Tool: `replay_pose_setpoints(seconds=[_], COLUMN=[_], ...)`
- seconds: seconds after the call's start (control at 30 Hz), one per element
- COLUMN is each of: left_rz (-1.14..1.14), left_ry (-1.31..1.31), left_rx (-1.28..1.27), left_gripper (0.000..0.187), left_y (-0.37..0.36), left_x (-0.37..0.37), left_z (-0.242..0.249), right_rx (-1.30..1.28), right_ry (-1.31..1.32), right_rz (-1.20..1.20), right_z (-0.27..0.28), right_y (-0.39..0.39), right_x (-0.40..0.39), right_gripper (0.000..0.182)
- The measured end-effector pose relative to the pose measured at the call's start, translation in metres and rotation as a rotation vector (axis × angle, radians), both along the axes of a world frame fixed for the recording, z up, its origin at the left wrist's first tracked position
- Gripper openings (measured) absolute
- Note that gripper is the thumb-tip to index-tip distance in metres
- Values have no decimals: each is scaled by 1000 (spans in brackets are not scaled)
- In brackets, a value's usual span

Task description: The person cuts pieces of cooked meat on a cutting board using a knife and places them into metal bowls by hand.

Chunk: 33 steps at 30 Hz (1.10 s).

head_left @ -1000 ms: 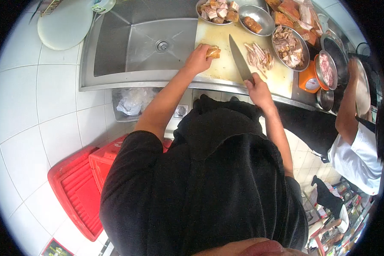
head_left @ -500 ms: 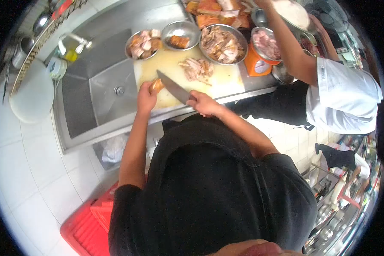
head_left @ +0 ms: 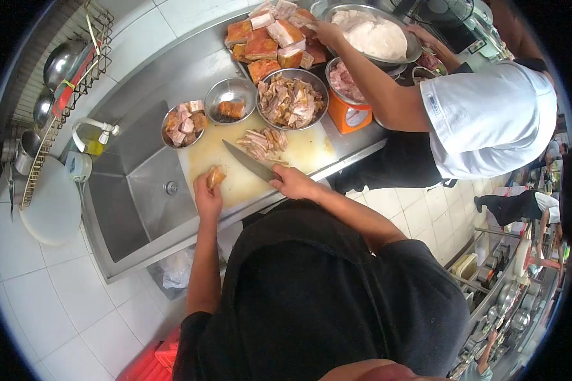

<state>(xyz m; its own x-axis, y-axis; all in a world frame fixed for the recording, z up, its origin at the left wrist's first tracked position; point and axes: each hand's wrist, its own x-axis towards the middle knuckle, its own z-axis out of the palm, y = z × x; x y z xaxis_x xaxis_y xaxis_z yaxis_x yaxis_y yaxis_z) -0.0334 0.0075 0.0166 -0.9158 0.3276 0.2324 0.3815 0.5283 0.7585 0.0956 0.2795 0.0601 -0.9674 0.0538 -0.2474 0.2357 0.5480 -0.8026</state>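
Observation:
My left hand (head_left: 208, 198) is closed around a browned piece of meat (head_left: 216, 176) over the near left part of the cutting board (head_left: 232, 193). My right hand (head_left: 292, 182) grips the handle of a broad kitchen knife (head_left: 250, 162). Its blade slants across the board, the tip pointing up and left, apart from the held piece. Just beyond the blade lies a heap of sliced meat (head_left: 262, 143). Behind the board stand a bowl of meat chunks (head_left: 183, 125), a bowl with one browned piece (head_left: 231, 109) and a bowl of sliced meat (head_left: 292, 101).
A steel sink (head_left: 147, 200) with a tap (head_left: 95, 130) lies to the left. Browned meat blocks (head_left: 260, 47) are piled at the back. An orange scale (head_left: 349, 119) carries a bowl of pink meat. On the right, a co-worker in a white shirt (head_left: 483, 120) reaches across the counter.
The view has shifted, showing more of the counter's back. My left hand with the meat piece sits farther from the knife blade. The co-worker's hand now shows beside the meat pile.

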Motion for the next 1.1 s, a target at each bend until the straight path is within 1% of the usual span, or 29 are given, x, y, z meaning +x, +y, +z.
replay_pose_setpoints(seconds=[0.1, 0.2, 0.3, 0.37, 0.47, 0.6, 0.7, 0.77, 0.87, 0.9, 1.0, 1.1], left_rz=[-64, -136, -138, -118, -84, -31, -23, -16, 3, 10, 19, 21], left_ry=[126, 137, 147, 111, 74, 41, 63, 27, -16, -28, 21, 5], left_rx=[-109, -113, -151, -146, -131, -90, -51, -22, -25, -32, -62, -23], left_gripper=[55, 55, 55, 53, 50, 45, 43, 42, 40, 39, 37, 37], left_y=[-5, -5, -4, -4, -4, -8, -10, -11, -8, -7, -3, -4], left_x=[1, 3, 1, -3, -9, -12, -18, -21, -23, -22, -20, -18], left_z=[-5, 2, 7, 1, -4, -17, -32, -40, -41, -39, -34, -38], right_rx=[-2, 4, 6, 14, 31, -212, -257, -278, -319, -304, -331, -351], right_ry=[-28, -48, -77, -136, -144, -333, -317, -313, -300, -345, -360, -393], right_rz=[-6, -16, -13, 4, 55, -2, -9, -2, -6, -11, -39, -63], right_z=[-2, 0, 3, 11, 7, 21, 10, 0, 1, 15, 7, 15], right_y=[5, 6, 3, 4, 5, 3, 0, 0, 0, -2, -2, -5], right_x=[4, 5, 7, 6, 5, 7, 9, 9, 6, 4, 0, 0], right_gripper=[29, 30, 34, 38, 39, 28, 25, 25, 24, 24, 25, 20])
